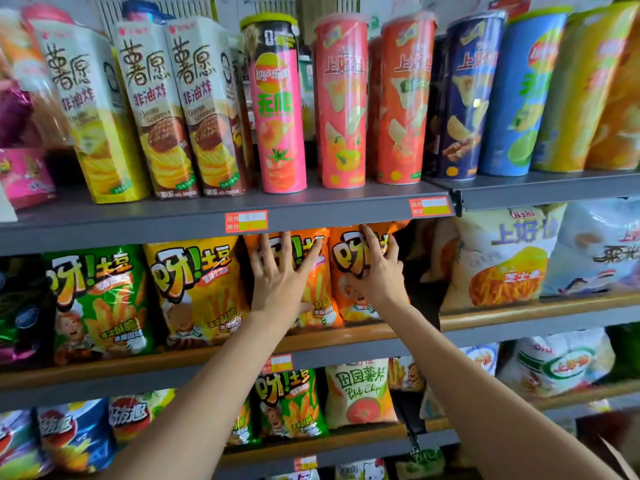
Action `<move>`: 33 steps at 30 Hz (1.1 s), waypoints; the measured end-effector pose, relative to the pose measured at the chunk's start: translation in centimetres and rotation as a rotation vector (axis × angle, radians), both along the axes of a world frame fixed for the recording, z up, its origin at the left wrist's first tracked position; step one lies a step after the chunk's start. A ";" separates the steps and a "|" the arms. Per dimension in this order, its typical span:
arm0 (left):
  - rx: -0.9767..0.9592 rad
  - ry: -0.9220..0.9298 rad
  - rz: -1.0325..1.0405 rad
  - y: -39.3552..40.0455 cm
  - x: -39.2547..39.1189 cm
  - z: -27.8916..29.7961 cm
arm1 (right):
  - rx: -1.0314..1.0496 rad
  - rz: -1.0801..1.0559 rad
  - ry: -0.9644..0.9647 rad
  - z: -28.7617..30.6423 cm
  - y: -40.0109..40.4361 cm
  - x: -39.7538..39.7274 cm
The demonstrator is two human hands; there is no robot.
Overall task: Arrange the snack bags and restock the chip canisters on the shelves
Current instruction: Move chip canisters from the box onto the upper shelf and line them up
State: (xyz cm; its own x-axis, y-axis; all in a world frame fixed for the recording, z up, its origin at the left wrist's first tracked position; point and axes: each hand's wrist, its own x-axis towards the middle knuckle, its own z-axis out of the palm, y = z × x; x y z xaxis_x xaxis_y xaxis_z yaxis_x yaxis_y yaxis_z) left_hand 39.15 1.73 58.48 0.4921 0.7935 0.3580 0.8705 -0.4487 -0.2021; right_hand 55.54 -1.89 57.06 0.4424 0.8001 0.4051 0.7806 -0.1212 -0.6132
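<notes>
Two orange snack bags stand side by side on the middle shelf. My left hand (280,275) lies flat with spread fingers on the left orange bag (320,289). My right hand (377,271) presses on the right orange bag (346,251), fingers spread over its front. Neither hand closes around a bag. A yellow bag (197,289) and a green bag (97,303) of the same brand stand to the left. On the top shelf, chip canisters stand upright: a pink one (280,112), two red ones (343,105), a dark blue one (464,98) and a light blue one (519,98).
Tall paper chip packs (152,109) fill the top shelf's left. A dark gap (420,265) lies right of the orange bags, then white bags (502,258). The grey shelf edge (138,230) carries red price tags (246,221). Lower shelves hold more bags (360,393).
</notes>
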 end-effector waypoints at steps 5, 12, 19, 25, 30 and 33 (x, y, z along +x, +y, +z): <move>0.081 -0.106 -0.039 -2.0 -0.8 -1.3 | -0.045 0.012 -0.059 -0.1 -0.3 0.3; 0.184 -0.638 -0.379 -6.3 -3.1 -6.4 | 0.255 -0.022 -0.030 -3.0 -5.8 0.3; -0.083 -0.628 -0.514 -9.7 0.2 -13.2 | -0.047 -0.147 -0.015 -11.0 -12.5 2.5; -0.361 -0.453 -0.665 -13.4 8.7 -13.7 | -0.267 -0.351 0.036 -13.4 -19.7 10.4; -0.334 -0.322 -0.772 -15.7 17.5 -15.4 | -0.397 -0.429 0.080 -14.7 -23.6 18.8; -0.346 -0.228 -0.718 -16.7 23.3 -16.6 | -0.475 -0.337 0.088 -16.1 -23.2 24.9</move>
State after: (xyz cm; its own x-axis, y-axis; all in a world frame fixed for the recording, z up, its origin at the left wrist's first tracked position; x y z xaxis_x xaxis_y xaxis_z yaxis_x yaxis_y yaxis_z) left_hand 62.47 -15.00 41.90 0.8658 0.3976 0.3037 0.3515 -0.9154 0.1962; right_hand 80.44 -25.07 41.00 0.7194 0.6945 -0.0133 0.5998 -0.6308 -0.4922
